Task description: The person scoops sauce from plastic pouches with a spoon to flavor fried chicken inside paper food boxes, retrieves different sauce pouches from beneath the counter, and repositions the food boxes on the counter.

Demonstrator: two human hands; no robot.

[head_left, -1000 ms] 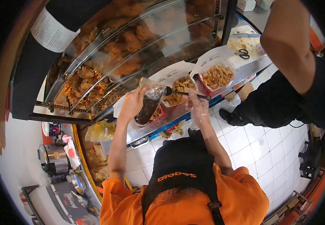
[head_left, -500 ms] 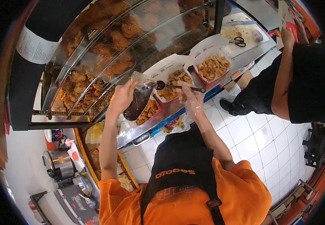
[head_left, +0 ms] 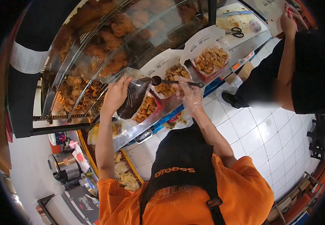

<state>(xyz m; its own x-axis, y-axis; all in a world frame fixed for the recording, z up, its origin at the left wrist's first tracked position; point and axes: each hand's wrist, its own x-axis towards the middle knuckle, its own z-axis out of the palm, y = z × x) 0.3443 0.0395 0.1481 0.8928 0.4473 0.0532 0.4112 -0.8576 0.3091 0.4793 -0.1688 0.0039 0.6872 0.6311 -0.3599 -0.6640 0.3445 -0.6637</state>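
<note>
- Left hand, bare, held a clear bag by its upper edge. Fingers pinched in on the plastic; the bag hung tilted, its lower part full of dark sauce.
- Right hand, in a thin clear glove, had its fingers closed round the handle of a black spoon. The handle lay roughly level across my view, its ringed end sticking out beyond the fingers.
- The spoon's round end sat at the bag's opening, dark all over — from my end I couldn't tell whether it touched the plastic.
- Bag placed over the left side of the left box, hiding part of it. Crisp brown pieces showed beside the bag.
- Middle box, lid up, stood partly behind the spoon and right hand, holding similar pieces.
- Right box, also open, stood just beside it, well filled.
- All three on a metal counter, in front of a glass case stocked with fried chicken.
- Far end of the counter: a board with scissors and a blue knife on it.
- Co-worker in black on the right, both hands near something red — too small for me to name.
</note>
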